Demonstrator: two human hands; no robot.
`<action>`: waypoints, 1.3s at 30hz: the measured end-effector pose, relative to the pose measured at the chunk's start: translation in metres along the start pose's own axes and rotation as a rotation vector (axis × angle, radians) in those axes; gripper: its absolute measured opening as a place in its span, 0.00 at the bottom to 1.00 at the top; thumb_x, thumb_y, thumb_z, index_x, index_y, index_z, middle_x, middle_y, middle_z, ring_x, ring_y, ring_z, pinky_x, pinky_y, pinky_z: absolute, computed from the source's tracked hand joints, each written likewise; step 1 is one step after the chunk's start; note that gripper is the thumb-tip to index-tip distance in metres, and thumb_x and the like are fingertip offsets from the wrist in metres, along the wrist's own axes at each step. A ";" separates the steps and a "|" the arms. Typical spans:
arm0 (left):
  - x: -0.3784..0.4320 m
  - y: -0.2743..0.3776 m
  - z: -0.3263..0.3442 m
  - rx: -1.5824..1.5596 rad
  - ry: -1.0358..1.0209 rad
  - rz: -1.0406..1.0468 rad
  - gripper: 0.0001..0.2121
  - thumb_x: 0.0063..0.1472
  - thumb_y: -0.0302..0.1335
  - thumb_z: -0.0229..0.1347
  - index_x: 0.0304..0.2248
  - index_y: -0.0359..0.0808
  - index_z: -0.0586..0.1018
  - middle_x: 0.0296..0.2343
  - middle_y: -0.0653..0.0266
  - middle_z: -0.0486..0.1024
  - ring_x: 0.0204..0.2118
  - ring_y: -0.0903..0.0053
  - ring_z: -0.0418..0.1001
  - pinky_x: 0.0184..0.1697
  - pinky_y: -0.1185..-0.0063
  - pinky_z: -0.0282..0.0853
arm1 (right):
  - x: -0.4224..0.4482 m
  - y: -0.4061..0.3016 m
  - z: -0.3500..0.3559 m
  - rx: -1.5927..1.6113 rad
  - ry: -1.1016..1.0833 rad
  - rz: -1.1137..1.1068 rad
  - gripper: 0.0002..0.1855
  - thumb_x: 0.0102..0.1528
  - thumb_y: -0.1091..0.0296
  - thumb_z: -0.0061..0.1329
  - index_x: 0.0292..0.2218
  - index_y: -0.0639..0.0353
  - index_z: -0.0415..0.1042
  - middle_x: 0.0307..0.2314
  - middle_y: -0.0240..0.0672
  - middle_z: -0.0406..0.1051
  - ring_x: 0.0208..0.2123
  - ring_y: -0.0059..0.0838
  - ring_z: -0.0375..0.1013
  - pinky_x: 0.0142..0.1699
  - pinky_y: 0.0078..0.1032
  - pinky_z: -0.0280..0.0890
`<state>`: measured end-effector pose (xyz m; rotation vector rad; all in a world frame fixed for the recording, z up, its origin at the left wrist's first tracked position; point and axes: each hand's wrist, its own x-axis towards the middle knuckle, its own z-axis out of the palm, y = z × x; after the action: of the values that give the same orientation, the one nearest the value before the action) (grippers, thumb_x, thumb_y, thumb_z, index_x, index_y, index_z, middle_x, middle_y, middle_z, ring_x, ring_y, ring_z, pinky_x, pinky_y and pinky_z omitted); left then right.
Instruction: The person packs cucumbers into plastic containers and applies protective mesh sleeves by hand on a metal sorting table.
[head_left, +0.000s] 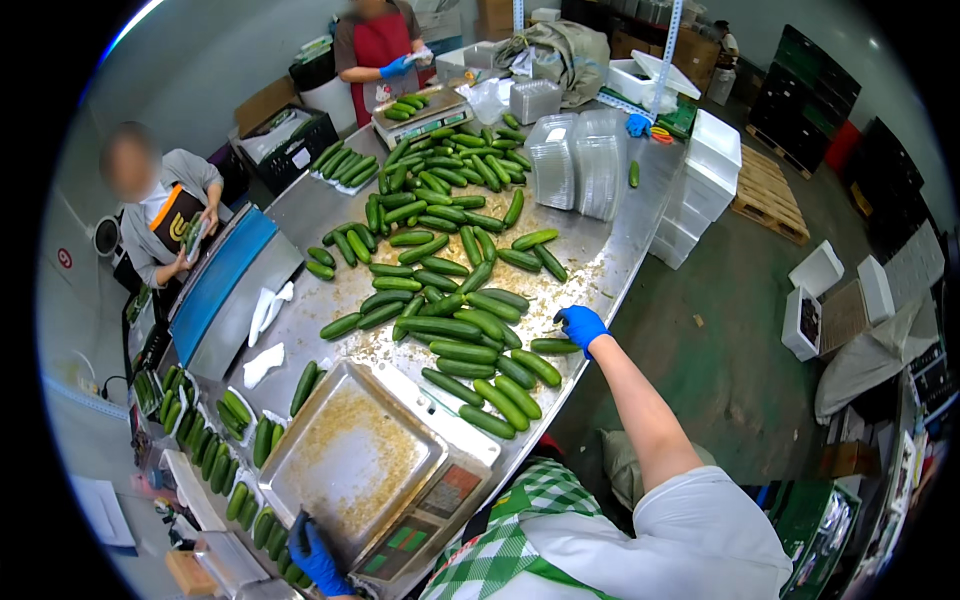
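My right hand (583, 328), in a blue glove, reaches over the right edge of the steel table (300, 304). Its fingers are bent down, close to a single cucumber (553, 345); whether they pinch something small I cannot tell. Many loose cucumbers (450, 328) spread over the table to its left. My left hand (315, 556), also blue-gloved, is at the near left corner of a weighing scale's metal tray (352, 442), with nothing visible in it. The tray bears only yellowish bits of debris. Packed trays of cucumbers (217, 469) line up left of the scale.
Stacks of clear plastic trays (577, 165) stand at the far right of the table. A second scale (420, 116) holds cucumbers, near a person in a red apron (375, 45). Another person (176, 202) holds a pack behind a blue-topped machine (225, 281). White foam boxes (694, 187) flank the table.
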<state>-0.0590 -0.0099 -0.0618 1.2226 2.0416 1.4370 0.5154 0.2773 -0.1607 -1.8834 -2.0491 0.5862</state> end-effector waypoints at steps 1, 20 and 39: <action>-0.002 0.004 0.000 -0.069 0.061 -0.049 0.11 0.58 0.22 0.47 0.39 0.30 0.74 0.35 0.62 0.73 0.36 0.79 0.69 0.41 0.81 0.65 | 0.001 0.007 0.001 -0.022 -0.057 -0.024 0.10 0.44 0.69 0.44 0.31 0.52 0.73 0.28 0.46 0.69 0.33 0.44 0.69 0.39 0.34 0.64; -0.028 0.117 0.107 0.102 0.299 -0.011 0.12 0.60 0.26 0.44 0.42 0.30 0.72 0.35 0.61 0.73 0.36 0.78 0.70 0.41 0.80 0.66 | 0.112 0.015 0.011 -0.049 -0.123 -0.131 0.12 0.43 0.74 0.43 0.33 0.57 0.65 0.33 0.51 0.63 0.35 0.50 0.66 0.38 0.38 0.64; 0.016 0.146 0.165 0.141 0.214 0.010 0.11 0.59 0.23 0.45 0.40 0.28 0.73 0.34 0.59 0.74 0.34 0.76 0.70 0.40 0.79 0.66 | 0.075 0.217 -0.091 0.031 0.151 0.274 0.15 0.42 0.71 0.43 0.36 0.60 0.68 0.31 0.51 0.67 0.33 0.49 0.68 0.38 0.38 0.64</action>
<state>0.1113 0.1145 0.0019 1.1775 2.3174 1.5077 0.7411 0.3731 -0.1911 -2.1369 -1.6934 0.5172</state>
